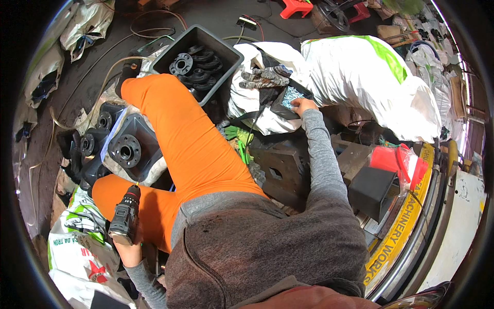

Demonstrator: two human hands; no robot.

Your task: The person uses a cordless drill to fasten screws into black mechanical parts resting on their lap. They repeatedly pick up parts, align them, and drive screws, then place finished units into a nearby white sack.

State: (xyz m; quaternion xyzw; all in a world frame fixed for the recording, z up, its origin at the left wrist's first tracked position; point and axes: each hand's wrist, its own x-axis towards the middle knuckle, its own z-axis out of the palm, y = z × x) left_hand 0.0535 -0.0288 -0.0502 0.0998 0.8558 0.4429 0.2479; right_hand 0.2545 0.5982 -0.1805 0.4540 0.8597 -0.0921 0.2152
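Note:
My left hand (130, 251) is wrapped round the grip of a grey and black cordless drill (126, 213). The drill's thin bit points away from me, toward a black part with a round, holed flange (126, 150) beside my knee. My right hand (304, 105) reaches forward to a small pile of silvery screws (291, 96) in a dark open container on a white sack. Its fingers are bent together at the edge of the screws; what lies between the fingertips is too small to make out. Grey patterned work gloves (265, 77) lie beside the screws.
A grey plastic bin (234, 61) holds several black round parts. More flanged black parts (92, 141) sit at the left. Large white sacks (355, 72) bulge at the right, near a rusty metal block (280, 167) and a red plastic item (396, 162). Hoses (98, 92) cross the floor.

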